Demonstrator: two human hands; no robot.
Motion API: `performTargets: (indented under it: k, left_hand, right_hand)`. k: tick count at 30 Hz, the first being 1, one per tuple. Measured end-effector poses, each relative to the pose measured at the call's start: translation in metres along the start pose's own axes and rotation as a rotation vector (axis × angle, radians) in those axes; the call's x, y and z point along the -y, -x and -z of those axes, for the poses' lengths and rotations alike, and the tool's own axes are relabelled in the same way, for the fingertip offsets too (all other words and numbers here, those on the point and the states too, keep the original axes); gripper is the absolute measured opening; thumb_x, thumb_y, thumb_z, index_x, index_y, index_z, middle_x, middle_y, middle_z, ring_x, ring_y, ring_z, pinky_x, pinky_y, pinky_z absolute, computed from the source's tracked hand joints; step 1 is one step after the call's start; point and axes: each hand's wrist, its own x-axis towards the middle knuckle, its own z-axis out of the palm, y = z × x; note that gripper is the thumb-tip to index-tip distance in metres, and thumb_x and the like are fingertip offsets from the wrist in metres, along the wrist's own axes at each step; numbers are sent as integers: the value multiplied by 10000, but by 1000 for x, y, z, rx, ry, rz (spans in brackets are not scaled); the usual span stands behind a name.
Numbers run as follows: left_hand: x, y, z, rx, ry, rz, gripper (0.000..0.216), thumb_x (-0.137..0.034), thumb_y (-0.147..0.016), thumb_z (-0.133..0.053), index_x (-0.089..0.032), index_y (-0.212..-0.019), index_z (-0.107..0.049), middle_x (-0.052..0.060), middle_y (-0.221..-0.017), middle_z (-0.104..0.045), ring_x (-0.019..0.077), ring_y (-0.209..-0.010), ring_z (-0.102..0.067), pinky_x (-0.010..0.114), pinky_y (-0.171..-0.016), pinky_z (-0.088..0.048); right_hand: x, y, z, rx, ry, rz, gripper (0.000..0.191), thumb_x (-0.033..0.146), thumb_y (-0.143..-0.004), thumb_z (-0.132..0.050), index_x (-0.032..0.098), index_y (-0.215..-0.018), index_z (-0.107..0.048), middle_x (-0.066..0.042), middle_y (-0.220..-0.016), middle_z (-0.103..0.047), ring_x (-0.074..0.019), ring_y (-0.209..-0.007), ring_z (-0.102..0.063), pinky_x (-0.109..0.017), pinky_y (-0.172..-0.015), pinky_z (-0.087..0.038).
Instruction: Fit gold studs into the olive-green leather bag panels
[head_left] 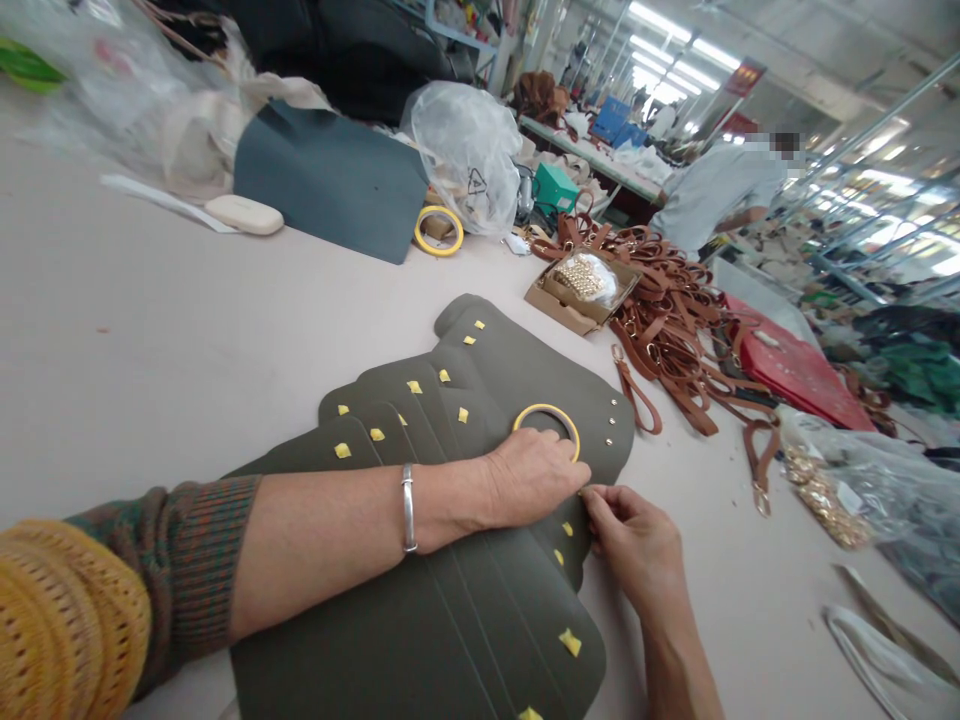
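Note:
My left hand [536,475], a silver bangle at its wrist, reaches across several overlapping dark olive leather-like panels [420,620]. Its fingers are closed on a roll of yellow tape [544,408], whose ring shows beyond the knuckles. Beside it, my right hand [637,540] pinches at the panels' right edge, its fingertips close to those of my left. A speck of yellow tape [583,491] shows at that pinch, partly hidden. Small yellow tape pieces [570,641] are stuck on the panels in several places. Three small metal studs [612,421] sit near the top panel's right end.
Brown straps [667,330] with metal clasps are heaped at the right, beside a small cardboard box [562,305] of gold-coloured hardware. A second yellow tape roll [439,232], a dark blue-grey sheet [322,180] and a plastic bag [469,150] lie at the back. A person [720,190] bends over farther off.

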Motion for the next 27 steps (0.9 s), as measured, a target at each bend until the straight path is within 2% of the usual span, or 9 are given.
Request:
performTargets:
  k: [2,4,7,8,11,15,18,24,27]
  left_hand:
    - [1,0,-1,-1,-3,8,148,-145,-906,-450,-150,-854,-589,88,-860,-628,249,-856,-605,361,-679,-492]
    - [1,0,-2,-4,-11,16,147,-143,-904,-448,-153,-859,-588,90,-865,-630,253,-863,-602,374,-696,-490]
    - [3,1,-3,-17,-21,14,133,-138,-895,-454,-155,-876,-584,93,-884,-633,255,-872,-598,380,-709,-485]
    - [3,1,-3,-20,-23,10,122,-134,-886,-462,-156,-881,-582,92,-887,-634,253,-873,-597,377,-708,-484]
    - [4,1,-1,-19,-23,-10,97,-126,-855,-495,-159,-894,-578,89,-896,-638,254,-874,-596,368,-695,-480]
    - [6,0,4,-10,-18,-31,100,-147,-853,-496,-158,-917,-572,95,-924,-640,263,-853,-602,372,-664,-480]
    - [10,-2,7,6,16,-45,118,-150,-842,-510,-154,-946,-566,98,-947,-638,252,-854,-606,342,-644,-474]
    - [16,-6,12,-32,73,-131,122,-160,-872,-475,-156,-945,-573,79,-942,-643,214,-860,-602,325,-719,-477]
    - [18,-7,15,-62,78,-197,121,-152,-865,-488,-160,-941,-583,62,-946,-646,198,-866,-596,307,-736,-471]
  right_hand:
    - [5,-1,0,-6,85,13,323,494,-714,-579,193,-723,-695,-4,-554,-627,-141,-481,-550,-253,-474,-419]
    - [6,-2,1,3,82,-11,323,490,-709,-585,195,-787,-690,3,-538,-625,-148,-456,-556,-262,-470,-436]
    - [-3,1,2,-8,-96,-56,475,536,-685,-648,198,-1018,-630,17,-564,-642,-170,-456,-586,-281,-457,-483]
    - [-7,3,2,-10,-173,-55,511,556,-678,-665,199,-1040,-610,7,-600,-660,-179,-492,-611,-288,-469,-503]
    - [-16,8,2,14,-244,-20,461,596,-690,-658,192,-911,-645,-35,-676,-688,-188,-585,-647,-295,-531,-531]
    - [-13,9,0,-50,23,59,416,590,-716,-595,206,-802,-727,-37,-626,-685,-193,-551,-628,-319,-590,-506]
    - [-6,5,-2,-107,139,136,377,544,-736,-552,221,-767,-744,-42,-644,-703,-206,-582,-640,-331,-648,-486]
    - [-2,0,-4,-80,160,233,335,481,-792,-522,219,-790,-730,-24,-692,-712,-179,-607,-626,-284,-607,-437]
    - [-2,-1,-2,-45,155,217,325,469,-791,-533,203,-774,-720,-18,-664,-697,-165,-570,-592,-269,-558,-407]
